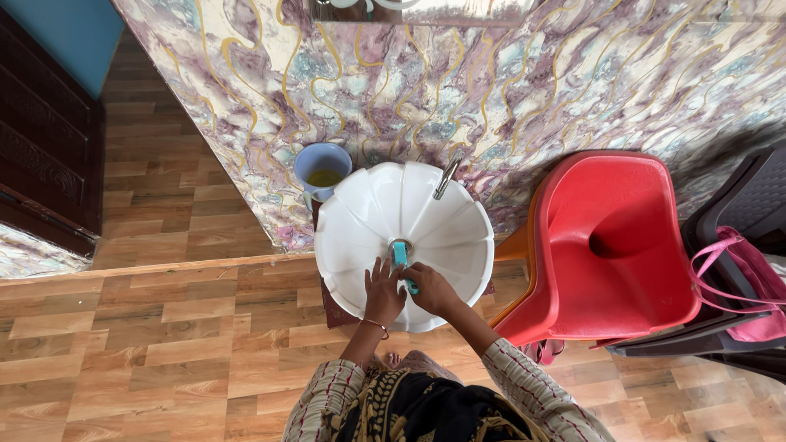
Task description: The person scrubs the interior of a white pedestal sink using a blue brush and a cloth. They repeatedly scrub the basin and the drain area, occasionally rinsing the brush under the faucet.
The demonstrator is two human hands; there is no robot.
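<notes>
Teal brush between both hands

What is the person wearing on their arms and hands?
Both arms are covered by long, loose sleeves in pale cream with thin dark red stripes. The left hand has a thin bangle around its wrist. The right hand is bare, with no glove, and I can't see any ring or bracelet on it.

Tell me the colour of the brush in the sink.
Teal brush, seen in the head view.
</notes>
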